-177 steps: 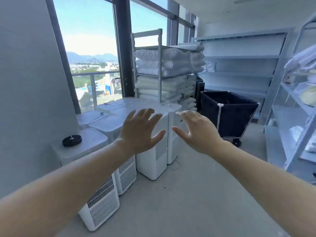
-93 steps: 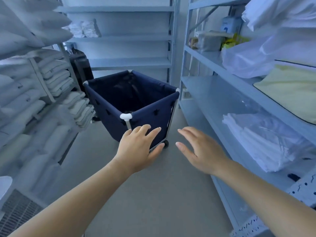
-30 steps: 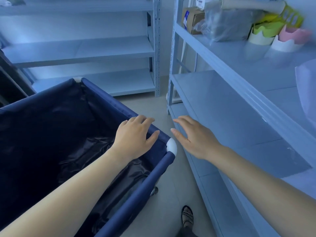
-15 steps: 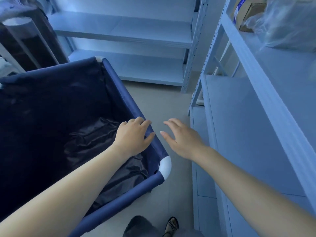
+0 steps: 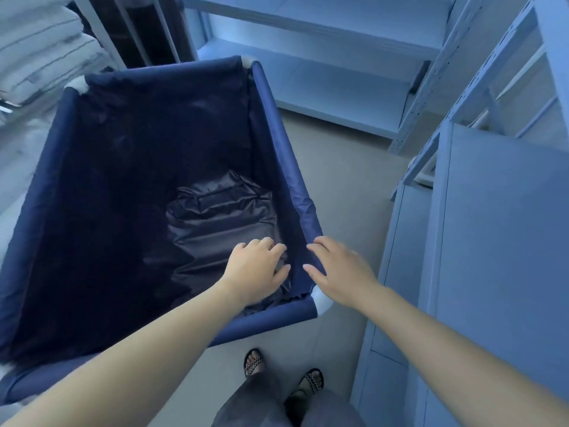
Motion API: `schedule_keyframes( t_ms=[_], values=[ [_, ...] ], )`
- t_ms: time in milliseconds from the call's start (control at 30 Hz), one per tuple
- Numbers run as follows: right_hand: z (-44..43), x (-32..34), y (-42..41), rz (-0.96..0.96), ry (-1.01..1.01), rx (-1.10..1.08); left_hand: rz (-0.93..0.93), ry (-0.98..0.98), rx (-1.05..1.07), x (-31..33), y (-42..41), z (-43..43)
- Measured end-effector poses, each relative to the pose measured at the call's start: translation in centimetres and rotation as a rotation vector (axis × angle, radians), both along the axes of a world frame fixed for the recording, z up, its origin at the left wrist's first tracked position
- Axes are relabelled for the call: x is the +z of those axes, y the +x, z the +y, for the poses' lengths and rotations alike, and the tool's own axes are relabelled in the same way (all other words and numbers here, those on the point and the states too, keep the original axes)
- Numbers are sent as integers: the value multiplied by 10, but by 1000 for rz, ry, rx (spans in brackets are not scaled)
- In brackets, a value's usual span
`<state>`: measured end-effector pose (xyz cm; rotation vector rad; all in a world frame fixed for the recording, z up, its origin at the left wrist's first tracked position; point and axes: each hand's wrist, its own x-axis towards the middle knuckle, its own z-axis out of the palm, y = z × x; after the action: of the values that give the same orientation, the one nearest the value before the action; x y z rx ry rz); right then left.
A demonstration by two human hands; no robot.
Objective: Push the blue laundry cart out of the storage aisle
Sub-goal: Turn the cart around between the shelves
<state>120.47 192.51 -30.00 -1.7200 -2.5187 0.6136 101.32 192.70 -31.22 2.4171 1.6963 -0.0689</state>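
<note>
The blue laundry cart [image 5: 277, 155] fills the left and middle of the head view, a dark fabric bin on a tube frame with white corner joints. Only a crumpled dark liner lies inside it. My left hand [image 5: 255, 269] hovers over the cart's inside near its front right corner, fingers loosely curled, holding nothing. My right hand [image 5: 338, 269] reaches over the right rim tube by the white corner joint [image 5: 321, 302], fingers spread, not closed on the rim.
A pale metal shelf unit [image 5: 480, 241] stands close along the right. More shelves [image 5: 323, 72] close off the aisle ahead. Stacked folded linen [image 5: 40, 57] is at the far left. A narrow strip of floor [image 5: 332, 167] runs between cart and shelves. My sandalled feet [image 5: 283, 371] stand behind the cart.
The view has tipped down and I have stepped behind the cart's front corner. My left hand has moved from the right rim to over the inside. My right hand has come onto the rim.
</note>
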Motion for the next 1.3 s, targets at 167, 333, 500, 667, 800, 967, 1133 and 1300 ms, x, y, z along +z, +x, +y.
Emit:
schedule_keyframes(
  t_ms=[167,333,500,667,800,967,1133,1300],
  values=[
    [-15,-21,2,-84,-6,173,-80,-157,-65,-26,8,-34],
    [-27,-32,17,-107,-31,179,-47,-153,-33,-33,1,-44],
    [-39,-36,14,-135,-67,195,-43,-214,41,-35,-10,-59],
    [-45,-36,5,-181,-76,213,-76,-280,64,-36,-20,-76],
    [-47,-37,2,-190,-85,172,-46,-341,49,-35,-28,-82],
    [-55,-40,-5,-186,-54,140,16,-327,14,-29,-31,-85],
    [-74,-44,-26,-153,-19,135,75,-334,20,-27,-52,-99],
    [-99,-46,-59,-146,16,183,96,-343,82,-26,-90,-123]
  ],
)
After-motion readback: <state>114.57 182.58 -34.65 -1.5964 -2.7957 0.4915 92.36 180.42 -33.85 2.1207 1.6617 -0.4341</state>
